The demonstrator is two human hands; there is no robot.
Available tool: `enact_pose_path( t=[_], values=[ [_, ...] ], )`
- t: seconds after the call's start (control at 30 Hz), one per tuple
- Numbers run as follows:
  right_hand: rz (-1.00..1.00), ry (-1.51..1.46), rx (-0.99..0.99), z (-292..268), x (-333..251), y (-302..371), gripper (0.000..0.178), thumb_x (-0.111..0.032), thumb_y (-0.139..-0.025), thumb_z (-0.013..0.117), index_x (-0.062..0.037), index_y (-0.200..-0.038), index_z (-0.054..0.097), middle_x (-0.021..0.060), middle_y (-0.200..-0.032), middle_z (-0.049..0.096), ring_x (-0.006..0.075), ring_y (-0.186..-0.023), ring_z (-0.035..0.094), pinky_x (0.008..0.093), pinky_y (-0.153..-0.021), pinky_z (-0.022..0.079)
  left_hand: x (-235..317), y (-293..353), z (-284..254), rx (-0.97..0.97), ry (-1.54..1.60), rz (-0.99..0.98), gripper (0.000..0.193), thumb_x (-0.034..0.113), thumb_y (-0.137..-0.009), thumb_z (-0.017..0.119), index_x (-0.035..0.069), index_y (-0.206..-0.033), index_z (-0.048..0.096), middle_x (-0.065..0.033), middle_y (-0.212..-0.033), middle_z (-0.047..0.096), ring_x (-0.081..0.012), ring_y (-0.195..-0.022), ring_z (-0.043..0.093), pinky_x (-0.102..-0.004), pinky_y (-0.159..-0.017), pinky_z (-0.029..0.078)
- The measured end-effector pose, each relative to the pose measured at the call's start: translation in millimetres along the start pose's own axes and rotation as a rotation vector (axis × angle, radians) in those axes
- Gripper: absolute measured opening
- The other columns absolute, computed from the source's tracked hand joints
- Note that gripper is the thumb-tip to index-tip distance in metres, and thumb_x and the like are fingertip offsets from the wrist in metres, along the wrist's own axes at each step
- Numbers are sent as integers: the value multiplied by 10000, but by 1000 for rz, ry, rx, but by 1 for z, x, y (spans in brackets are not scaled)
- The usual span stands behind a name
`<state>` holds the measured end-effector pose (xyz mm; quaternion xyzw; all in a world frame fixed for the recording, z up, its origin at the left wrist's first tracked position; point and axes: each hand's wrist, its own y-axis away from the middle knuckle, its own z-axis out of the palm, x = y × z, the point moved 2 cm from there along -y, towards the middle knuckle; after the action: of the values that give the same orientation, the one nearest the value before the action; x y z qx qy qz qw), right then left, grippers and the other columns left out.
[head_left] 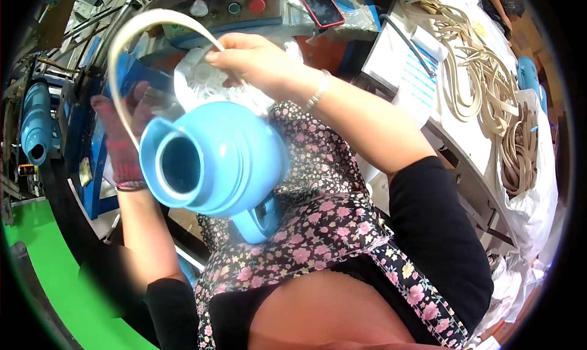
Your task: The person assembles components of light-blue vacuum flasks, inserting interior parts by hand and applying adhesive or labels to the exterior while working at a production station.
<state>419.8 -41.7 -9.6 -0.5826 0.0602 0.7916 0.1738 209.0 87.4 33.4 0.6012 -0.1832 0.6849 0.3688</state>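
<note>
A glossy light-blue jug with a handle lies tilted in front of my apron, its round dark opening facing down to the left. My right hand, bare, pinches one end of a cream-coloured flat strip. From there the strip arcs up and left, then drops to the jug's rim. Beside that rim is my left hand in a dark red and grey glove, thumb and fingers apart. The jug partly hides it, and whether it touches the jug is unclear. Beyond the jug sits a white bag with white loops in it.
A control box with a red button stands at the far side, near a phone. On the right, a white table carries several cream strips. More blue jugs lie at the left. Green flooring shows lower left.
</note>
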Motion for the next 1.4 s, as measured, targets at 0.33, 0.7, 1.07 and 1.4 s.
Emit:
enact_pose_path(
  t=[0.33, 0.7, 1.07, 1.4],
  values=[
    [238, -337, 215, -15, 6, 42, 101, -17, -766, 537, -44, -863, 548, -1, -656, 457, 83, -488, 381, 226, -448, 336, -36, 19, 32, -26, 496, -67, 603, 455, -930, 521, 28, -1351, 460, -46, -883, 609, -143, -770, 591, -264, -700, 501],
    [230, -426, 90, -26, 23, 44, 124, -101, -940, 476, -27, -1019, 538, 94, -898, 637, 179, -804, 653, 296, -754, 572, -32, -7, 41, -111, 226, 24, 407, 179, -956, 544, 55, -1335, 465, 52, -668, 425, -38, -571, 420, -162, -486, 357],
    [169, -791, -153, -27, 34, 34, 288, -215, -971, 470, 3, -1097, 609, 134, -986, 683, 225, -889, 668, 362, -864, 549, -25, -5, 41, 199, -111, 320, 233, 206, -959, 562, 27, -1098, 616, -20, -785, 595, -62, -703, 546, -194, -611, 439],
    [-130, 34, 219, -13, 6, 34, 487, -396, -926, 546, -46, -1258, 485, 115, -1186, 573, 220, -1047, 586, 347, -887, 514, -41, -1, 30, 117, 96, 154, 273, 178, -945, 560, 6, -1156, 573, -36, -857, 567, -77, -704, 523, -269, -725, 509]
  ],
)
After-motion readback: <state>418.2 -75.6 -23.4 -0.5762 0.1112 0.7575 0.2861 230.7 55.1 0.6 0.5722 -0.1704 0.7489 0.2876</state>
